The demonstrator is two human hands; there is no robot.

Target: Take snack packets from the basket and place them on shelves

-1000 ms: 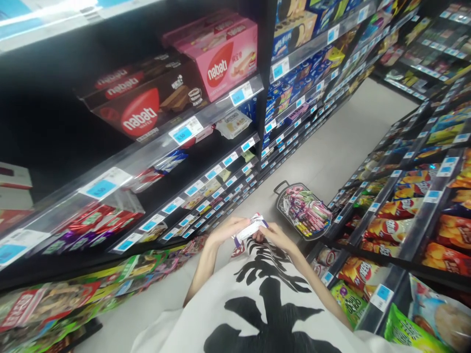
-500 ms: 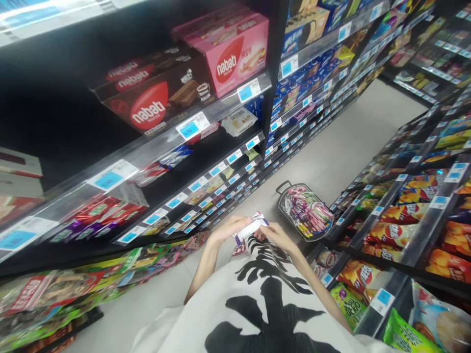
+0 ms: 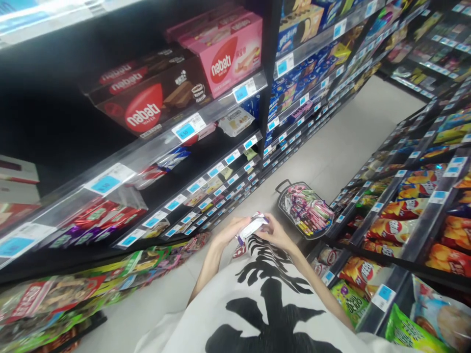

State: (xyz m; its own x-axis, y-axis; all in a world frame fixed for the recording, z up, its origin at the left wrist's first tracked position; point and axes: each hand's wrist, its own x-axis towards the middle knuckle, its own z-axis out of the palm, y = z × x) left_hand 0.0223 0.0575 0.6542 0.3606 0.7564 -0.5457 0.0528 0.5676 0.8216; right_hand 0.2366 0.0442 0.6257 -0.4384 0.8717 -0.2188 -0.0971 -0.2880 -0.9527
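A small white-and-purple snack packet point(image 3: 252, 227) is held in front of my waist between both hands. My left hand point(image 3: 230, 232) grips its left end, fingers closed on the wrapper. On the opposite end, my right hand point(image 3: 274, 232) is closed around the packet's edge. Its print is too small to read. Just below hangs a clear bag with red print point(image 3: 239, 251), partly hidden by the hands and my shirt; I cannot tell what holds it. A dark shopping basket point(image 3: 315, 235) full of pink and purple packets stands on the floor, right of and beyond my right hand.
Shelves on the left hold a brown wafer box point(image 3: 147, 105) and a pink wafer box point(image 3: 228, 54). Bagged snacks point(image 3: 55, 294) lie low at the left. Chip bags point(image 3: 362, 274) line the right-hand shelves. Between them the grey aisle floor point(image 3: 353, 125) runs away to the upper right.
My right hand has shifted slightly up and its fingers wrap further around the packet's end. The packet is turned a little. The shelves slide slightly left in view; the basket stays put.
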